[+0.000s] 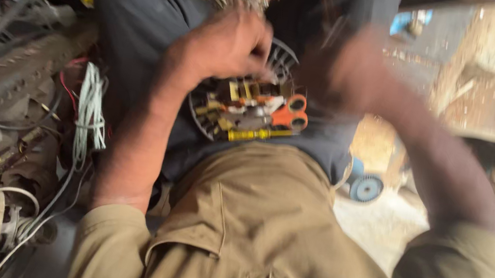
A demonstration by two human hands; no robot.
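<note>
Hands work over a round plastic fan housing [246,102] resting on the person's lap, just above the khaki shirt [258,240]. Inside the housing lie orange-handled scissors [290,113], a yellow screwdriver [259,135] and small parts. The left hand [226,46] sits at the housing's upper left edge, fingers [253,60] curled tight against the rim, though what they pinch cannot be told. The right hand [351,69], to the right of the housing, is a blur; whether its fingers grip or hang loose cannot be told. The housing looks light, stiff and somewhat brittle along its ribs, best held by the outer rim. Left of the housing, a bundle of pale wires [90,111] lies among scrap.
</note>
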